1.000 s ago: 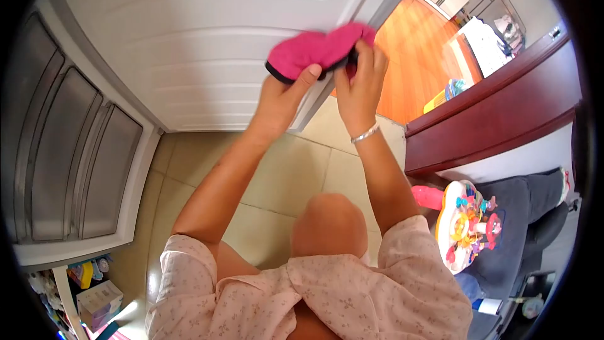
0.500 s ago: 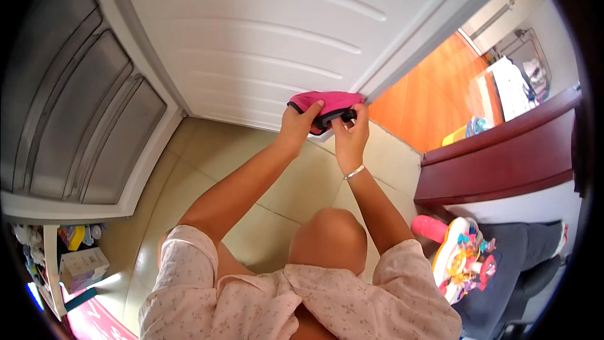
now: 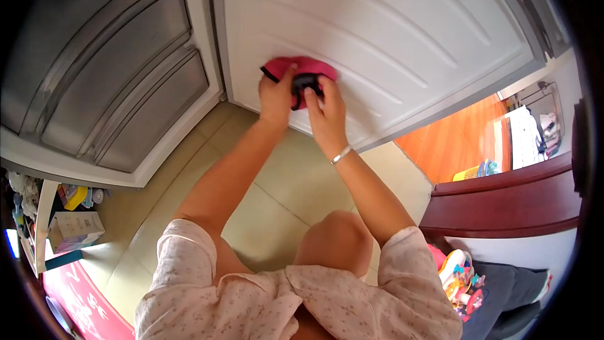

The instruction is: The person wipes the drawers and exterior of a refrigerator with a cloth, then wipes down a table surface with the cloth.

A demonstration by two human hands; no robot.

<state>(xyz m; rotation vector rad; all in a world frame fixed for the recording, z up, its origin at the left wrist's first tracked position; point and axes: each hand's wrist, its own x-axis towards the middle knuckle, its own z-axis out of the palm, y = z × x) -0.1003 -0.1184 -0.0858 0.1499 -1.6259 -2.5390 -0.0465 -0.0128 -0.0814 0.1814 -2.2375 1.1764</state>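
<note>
Door [image 3: 384, 25] is standing open beside grey drawers [image 3: 119, 72]. Pink cloth [image 3: 312, 65] is lying in both hands before the door's lower part; contact with it is unclear. Left hand [image 3: 275, 97] is grasping the cloth's left side; right hand [image 3: 328, 113] is gripping its right, fingers touching a black part [image 3: 306, 82]. Current step is apparently involving two-handed handling; next move is likely requiring firm left support while right fingers are working the black part.
</note>
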